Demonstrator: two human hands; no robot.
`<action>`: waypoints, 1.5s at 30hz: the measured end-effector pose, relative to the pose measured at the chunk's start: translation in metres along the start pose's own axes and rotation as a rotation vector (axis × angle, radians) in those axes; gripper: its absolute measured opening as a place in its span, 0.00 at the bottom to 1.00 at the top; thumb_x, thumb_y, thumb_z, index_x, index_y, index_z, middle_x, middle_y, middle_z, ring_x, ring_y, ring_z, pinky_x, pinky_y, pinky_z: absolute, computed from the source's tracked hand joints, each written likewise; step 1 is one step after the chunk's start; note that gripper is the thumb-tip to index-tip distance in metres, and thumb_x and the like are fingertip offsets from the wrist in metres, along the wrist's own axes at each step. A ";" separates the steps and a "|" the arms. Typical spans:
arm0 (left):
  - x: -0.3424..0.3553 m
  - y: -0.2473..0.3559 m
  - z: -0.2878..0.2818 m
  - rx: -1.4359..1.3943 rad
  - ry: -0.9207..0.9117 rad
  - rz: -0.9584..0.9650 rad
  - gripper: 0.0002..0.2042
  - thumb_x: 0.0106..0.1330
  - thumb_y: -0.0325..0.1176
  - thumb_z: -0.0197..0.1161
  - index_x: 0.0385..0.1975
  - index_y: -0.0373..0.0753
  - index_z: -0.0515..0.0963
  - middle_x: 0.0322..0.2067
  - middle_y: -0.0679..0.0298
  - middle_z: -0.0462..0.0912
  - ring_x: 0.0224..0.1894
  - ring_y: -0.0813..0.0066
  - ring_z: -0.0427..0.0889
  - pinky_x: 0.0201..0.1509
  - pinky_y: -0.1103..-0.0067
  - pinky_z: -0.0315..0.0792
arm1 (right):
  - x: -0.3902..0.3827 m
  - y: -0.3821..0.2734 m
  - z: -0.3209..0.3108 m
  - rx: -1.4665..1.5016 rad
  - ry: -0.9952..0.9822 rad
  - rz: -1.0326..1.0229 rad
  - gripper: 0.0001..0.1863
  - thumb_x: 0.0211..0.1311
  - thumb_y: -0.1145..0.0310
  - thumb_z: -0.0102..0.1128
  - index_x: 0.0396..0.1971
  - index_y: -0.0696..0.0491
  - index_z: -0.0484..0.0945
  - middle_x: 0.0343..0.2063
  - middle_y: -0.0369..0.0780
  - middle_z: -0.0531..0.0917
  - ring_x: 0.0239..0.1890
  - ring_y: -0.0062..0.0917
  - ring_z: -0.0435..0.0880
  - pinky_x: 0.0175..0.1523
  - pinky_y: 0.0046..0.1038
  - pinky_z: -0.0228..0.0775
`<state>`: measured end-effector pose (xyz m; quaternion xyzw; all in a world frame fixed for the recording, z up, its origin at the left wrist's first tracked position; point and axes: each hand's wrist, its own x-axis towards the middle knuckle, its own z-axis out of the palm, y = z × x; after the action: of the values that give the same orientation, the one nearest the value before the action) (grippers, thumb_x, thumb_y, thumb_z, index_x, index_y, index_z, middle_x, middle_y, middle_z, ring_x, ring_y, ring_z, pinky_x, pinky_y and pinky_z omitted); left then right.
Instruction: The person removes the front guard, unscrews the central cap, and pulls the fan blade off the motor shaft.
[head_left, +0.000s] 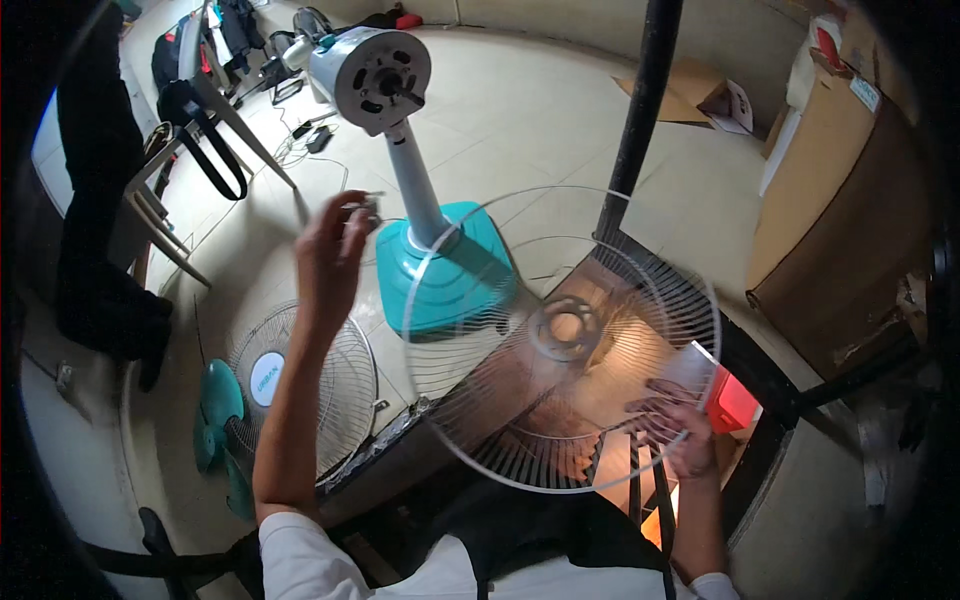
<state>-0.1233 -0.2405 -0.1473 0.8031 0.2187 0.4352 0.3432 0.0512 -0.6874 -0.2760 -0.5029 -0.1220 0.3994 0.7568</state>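
Observation:
My right hand [687,440] grips the rim of a round wire fan grille [541,330], which has a ring at its centre and is tilted up in front of me. My left hand [335,235] is raised with curled fingers beside the fan's post; a small light-coloured piece shows at the fingertips, too blurred to name. Behind the grille stands a pedestal fan with a bare grey motor head [372,80], its shaft exposed, and a teal base [400,290]. A second grille [335,390] with a white centre badge lies on the floor at left, next to teal fan blades [218,405].
A black metal post [645,110] rises beyond the grille from a dark frame around an opening with lit steps below. Cardboard boxes [825,180] line the right side. A chair [230,125] and a person's dark-clothed leg [100,200] are at left; cables [300,140] lie behind.

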 end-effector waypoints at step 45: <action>-0.358 -0.083 -0.252 1.393 0.297 -0.545 0.22 0.57 0.36 0.76 0.51 0.36 0.81 0.47 0.53 0.84 0.53 0.51 0.81 0.58 0.60 0.76 | -0.003 0.010 -0.050 0.080 -0.158 0.086 0.31 0.74 0.57 0.48 0.68 0.63 0.69 0.58 0.47 0.81 0.56 0.34 0.83 0.57 0.36 0.80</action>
<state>-0.5300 -0.3266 -0.3083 0.6849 0.6770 0.1999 -0.1807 0.0734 -0.7211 -0.3076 -0.4441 -0.1436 0.4745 0.7463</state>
